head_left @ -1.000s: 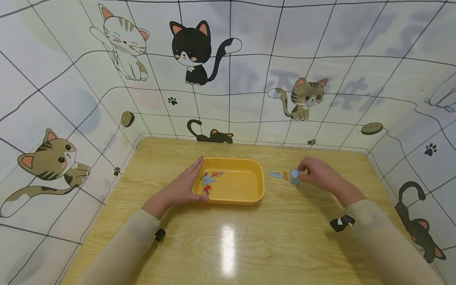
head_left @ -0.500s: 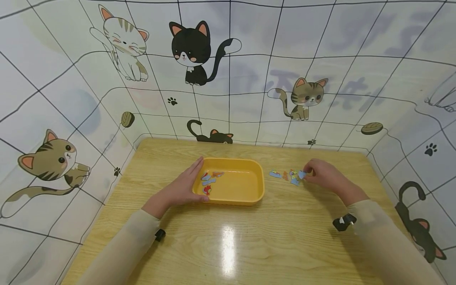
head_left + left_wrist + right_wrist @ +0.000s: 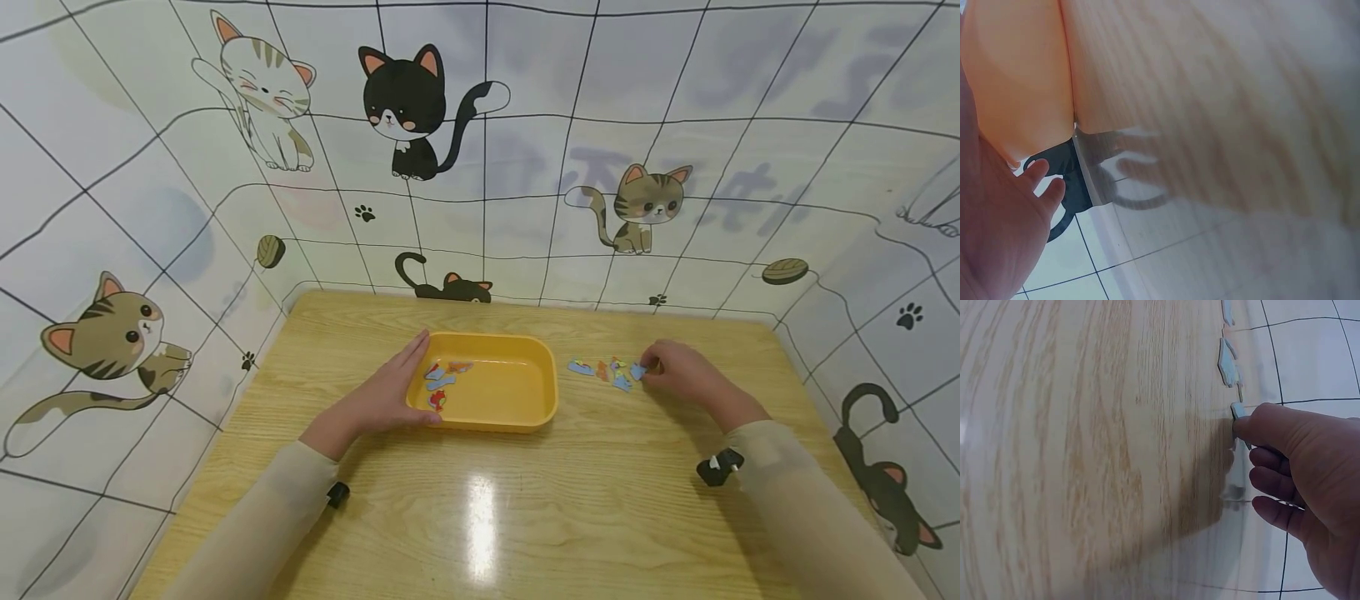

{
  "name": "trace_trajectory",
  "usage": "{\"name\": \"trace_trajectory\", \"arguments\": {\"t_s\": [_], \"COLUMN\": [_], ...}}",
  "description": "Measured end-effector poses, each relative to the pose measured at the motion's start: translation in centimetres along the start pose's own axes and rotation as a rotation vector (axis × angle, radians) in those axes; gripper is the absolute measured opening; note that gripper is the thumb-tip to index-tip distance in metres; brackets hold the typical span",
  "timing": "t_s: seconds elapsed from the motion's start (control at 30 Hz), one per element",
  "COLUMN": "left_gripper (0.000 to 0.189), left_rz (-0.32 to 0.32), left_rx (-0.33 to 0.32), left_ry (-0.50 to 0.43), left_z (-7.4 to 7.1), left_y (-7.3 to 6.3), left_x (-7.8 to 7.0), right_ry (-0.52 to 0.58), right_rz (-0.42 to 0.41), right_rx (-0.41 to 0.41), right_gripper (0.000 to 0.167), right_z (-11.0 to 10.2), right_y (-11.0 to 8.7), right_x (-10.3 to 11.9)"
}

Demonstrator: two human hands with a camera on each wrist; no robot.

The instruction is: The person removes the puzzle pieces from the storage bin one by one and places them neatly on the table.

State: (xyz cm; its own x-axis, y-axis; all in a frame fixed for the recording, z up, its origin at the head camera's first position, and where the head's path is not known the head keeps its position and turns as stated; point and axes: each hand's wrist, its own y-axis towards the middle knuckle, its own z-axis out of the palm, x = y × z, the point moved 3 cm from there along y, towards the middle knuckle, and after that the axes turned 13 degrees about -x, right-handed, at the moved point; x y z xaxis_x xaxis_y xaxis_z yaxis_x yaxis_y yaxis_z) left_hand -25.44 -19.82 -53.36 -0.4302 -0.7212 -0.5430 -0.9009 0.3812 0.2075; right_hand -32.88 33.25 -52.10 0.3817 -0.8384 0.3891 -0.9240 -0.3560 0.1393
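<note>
A yellow tray point(image 3: 517, 392) sits on the table, with several small puzzle pieces point(image 3: 440, 383) at its left end. My left hand point(image 3: 378, 393) rests along the tray's left side, its fingers stretched toward the back rim and the thumb at the front rim. To the right of the tray, my right hand point(image 3: 678, 373) pinches a light blue puzzle piece point(image 3: 637, 372) between thumb and finger, right at the tabletop. In the right wrist view the thumb covers part of this puzzle piece point(image 3: 1237, 411). Just left of it lie blue puzzle pieces point(image 3: 622, 383) and an orange puzzle piece point(image 3: 602, 371).
Another blue puzzle piece point(image 3: 581, 367) lies nearest the tray's right rim. The wooden table point(image 3: 390, 517) ends at the back against a wall point(image 3: 517, 242) printed with cats and grid lines. Similar panels rise at both sides.
My right hand has drawn the light blue piece rightward, away from the others, uncovering pieces beneath it, and then lowered slightly. The left hand and tray have stayed put.
</note>
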Motion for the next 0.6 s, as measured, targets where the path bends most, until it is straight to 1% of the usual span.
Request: {"name": "trace_trajectory", "arguments": {"t_s": [0.23, 0.37, 0.6], "left_gripper": [0.143, 0.143, 0.143], "left_rz": [-0.003, -0.003, -0.002], "left_rx": [0.006, 0.007, 0.007], "left_ry": [0.018, 0.015, 0.018], "left_z": [0.08, 0.04, 0.02], "left_y": [0.02, 0.03, 0.03], "left_x": [0.13, 0.07, -0.03], "right_ry": [0.004, 0.034, 0.136], "right_rz": [0.013, 0.025, 0.107], "right_rx": [0.007, 0.017, 0.038], "right_gripper": [0.019, 0.019, 0.019], "right_z": [0.14, 0.11, 0.38], "right_y": [0.03, -0.06, -0.37], "right_x": [-0.06, -0.01, -0.75]}}
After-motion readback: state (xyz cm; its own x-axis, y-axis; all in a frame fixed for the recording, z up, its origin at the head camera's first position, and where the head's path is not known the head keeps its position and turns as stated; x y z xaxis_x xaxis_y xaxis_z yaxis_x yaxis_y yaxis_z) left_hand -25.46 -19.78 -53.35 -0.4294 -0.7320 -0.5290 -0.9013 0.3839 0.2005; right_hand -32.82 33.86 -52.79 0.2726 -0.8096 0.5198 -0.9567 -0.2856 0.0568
